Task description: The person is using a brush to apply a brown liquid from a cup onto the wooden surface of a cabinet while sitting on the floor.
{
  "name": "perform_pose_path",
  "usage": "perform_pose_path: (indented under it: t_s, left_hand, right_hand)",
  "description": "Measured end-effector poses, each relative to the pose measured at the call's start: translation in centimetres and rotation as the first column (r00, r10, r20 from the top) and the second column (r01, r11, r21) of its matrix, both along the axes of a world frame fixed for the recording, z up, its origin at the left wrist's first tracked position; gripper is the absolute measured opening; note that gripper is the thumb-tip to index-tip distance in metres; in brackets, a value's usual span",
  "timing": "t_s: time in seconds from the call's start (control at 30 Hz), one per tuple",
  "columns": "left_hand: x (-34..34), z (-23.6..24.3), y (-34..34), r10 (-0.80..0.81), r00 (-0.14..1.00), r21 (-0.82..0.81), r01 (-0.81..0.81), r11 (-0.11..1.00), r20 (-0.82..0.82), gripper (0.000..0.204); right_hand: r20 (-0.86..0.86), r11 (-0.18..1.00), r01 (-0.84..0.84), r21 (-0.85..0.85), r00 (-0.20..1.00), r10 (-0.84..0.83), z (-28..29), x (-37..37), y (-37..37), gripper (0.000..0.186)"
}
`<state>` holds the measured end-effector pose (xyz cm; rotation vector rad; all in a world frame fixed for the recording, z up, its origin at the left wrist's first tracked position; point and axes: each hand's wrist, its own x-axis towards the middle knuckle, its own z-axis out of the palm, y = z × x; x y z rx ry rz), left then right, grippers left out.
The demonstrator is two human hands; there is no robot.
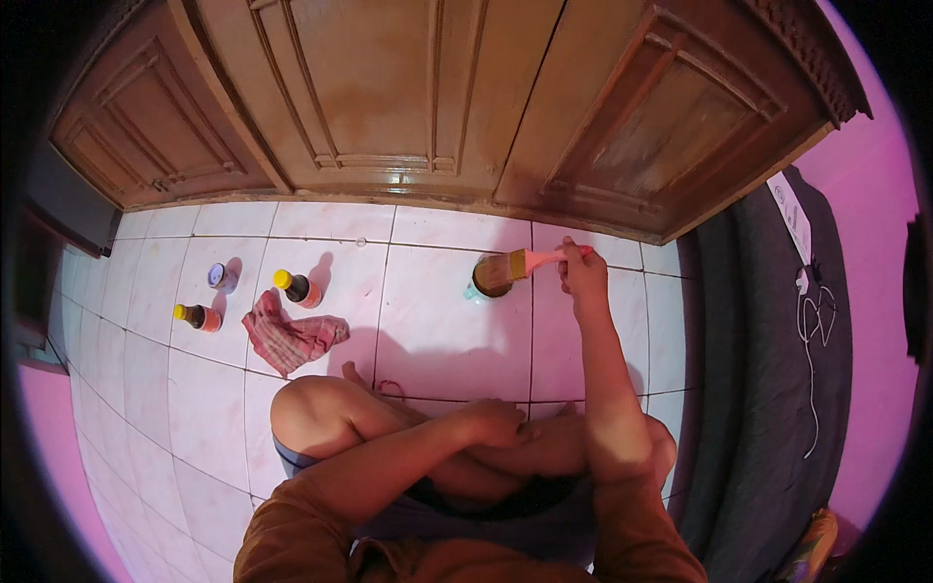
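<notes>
My right hand grips a paintbrush by its pink-red handle. The brush's wide bristles point left, over the mouth of a small light-blue cup with dark brown liquid in it. Whether the bristle tips touch the liquid I cannot tell. My left hand rests on my crossed legs, its fingers loosely curled and partly in shade, with nothing visible in them. Beyond the cup stands a large brown wooden cabinet with panelled doors, glossy in places.
On the tiles to the left are two dark bottles with yellow caps, one beside a crumpled checked cloth, the other farther left. A small lidded jar stands near them. A dark mattress-like pad with a white cable lies at right.
</notes>
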<state>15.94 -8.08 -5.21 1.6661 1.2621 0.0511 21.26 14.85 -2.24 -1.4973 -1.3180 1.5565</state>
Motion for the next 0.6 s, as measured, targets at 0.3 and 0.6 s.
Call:
perform_pose_path:
  t_s: [0.3,0.6]
  left_hand:
    - [0.1,-0.1,0.3,-0.063,0.998,-0.019,0.063,0.998,-0.021,0.069]
    - [0.2,-1.4,0.6,-0.147,0.989,-0.003,0.147,0.989,-0.027,0.072]
  right_hand:
    - [-0.311,0.909,0.055,-0.412,0.929,-0.198,-2.7,2.8,0.5,0.019]
    - [-0.453,0.810,0.043,-0.585,0.811,-0.370,-3.4,3.8,0.9,0.019]
